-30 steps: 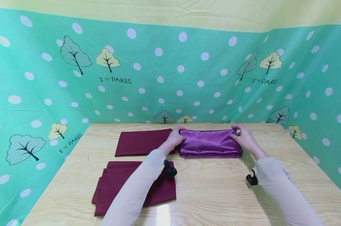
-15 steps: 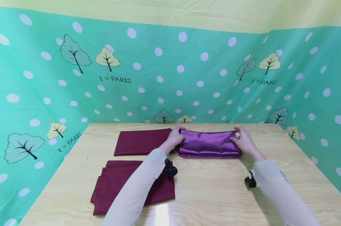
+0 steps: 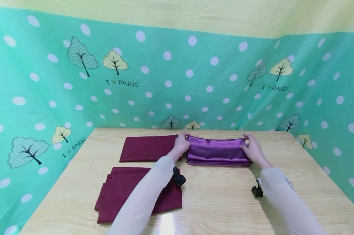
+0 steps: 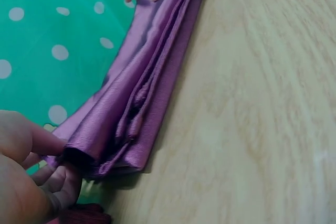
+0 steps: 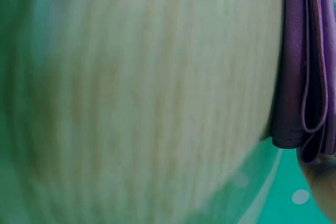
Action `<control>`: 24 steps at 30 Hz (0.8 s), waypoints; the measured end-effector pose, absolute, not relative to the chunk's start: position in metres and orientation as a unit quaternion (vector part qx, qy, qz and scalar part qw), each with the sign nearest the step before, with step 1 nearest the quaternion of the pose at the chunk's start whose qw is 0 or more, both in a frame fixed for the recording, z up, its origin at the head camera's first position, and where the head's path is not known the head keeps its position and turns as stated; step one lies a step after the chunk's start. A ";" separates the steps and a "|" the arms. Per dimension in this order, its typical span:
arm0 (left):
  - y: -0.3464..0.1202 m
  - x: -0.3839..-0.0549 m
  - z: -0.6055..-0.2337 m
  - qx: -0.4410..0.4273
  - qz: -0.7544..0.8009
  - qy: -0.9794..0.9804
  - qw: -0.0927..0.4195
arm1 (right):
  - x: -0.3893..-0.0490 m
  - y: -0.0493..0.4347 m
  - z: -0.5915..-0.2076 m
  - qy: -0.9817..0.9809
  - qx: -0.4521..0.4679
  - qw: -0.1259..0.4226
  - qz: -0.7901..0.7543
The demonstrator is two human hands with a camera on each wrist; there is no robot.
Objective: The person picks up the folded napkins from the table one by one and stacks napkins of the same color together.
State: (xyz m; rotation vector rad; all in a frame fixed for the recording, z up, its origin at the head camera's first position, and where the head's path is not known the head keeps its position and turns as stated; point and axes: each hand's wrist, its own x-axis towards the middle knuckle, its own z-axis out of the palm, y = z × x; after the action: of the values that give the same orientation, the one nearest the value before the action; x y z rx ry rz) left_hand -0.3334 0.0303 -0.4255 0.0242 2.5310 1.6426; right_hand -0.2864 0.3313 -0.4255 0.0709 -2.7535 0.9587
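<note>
A folded purple satin cloth [image 3: 216,151] lies in several layers at the back of the table. My left hand [image 3: 181,144] pinches its left end; in the left wrist view, thumb and fingers hold the end of the top fold [image 4: 86,142], which bulges into a rounded roll. At the opposite end my right hand [image 3: 253,150] pinches the far corner between thumb and fingers. Looped layers of the cloth [image 5: 312,66] show at the edge of the right wrist view, where most of that hand is out of sight.
A folded maroon cloth [image 3: 147,148] lies left of the purple one, partly behind my left hand. Nearer, a larger folded maroon cloth [image 3: 121,192] lies under my left forearm. A green polka-dot curtain [image 3: 153,81] stands behind the wooden table [image 3: 218,202].
Both hands keep hold of the purple cloth. Its upper edge sags slightly more in the middle, and my right wrist has shifted a little to the left and nearer.
</note>
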 end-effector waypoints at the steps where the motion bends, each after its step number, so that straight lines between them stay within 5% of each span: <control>1: 0.030 -0.333 -0.426 0.005 0.543 0.838 0.056 | -0.286 0.330 -0.426 -0.938 0.023 0.115 0.327; 24: 0.019 -0.328 -0.418 -0.029 0.545 0.837 0.042 | -0.285 0.320 -0.415 -0.962 0.027 0.101 0.254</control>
State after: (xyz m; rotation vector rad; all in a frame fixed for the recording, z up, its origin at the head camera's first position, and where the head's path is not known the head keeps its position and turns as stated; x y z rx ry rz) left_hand -0.3282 0.0191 -0.4176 -0.0879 2.5603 1.6686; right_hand -0.2847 0.3203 -0.4150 0.0787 -2.8414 0.7513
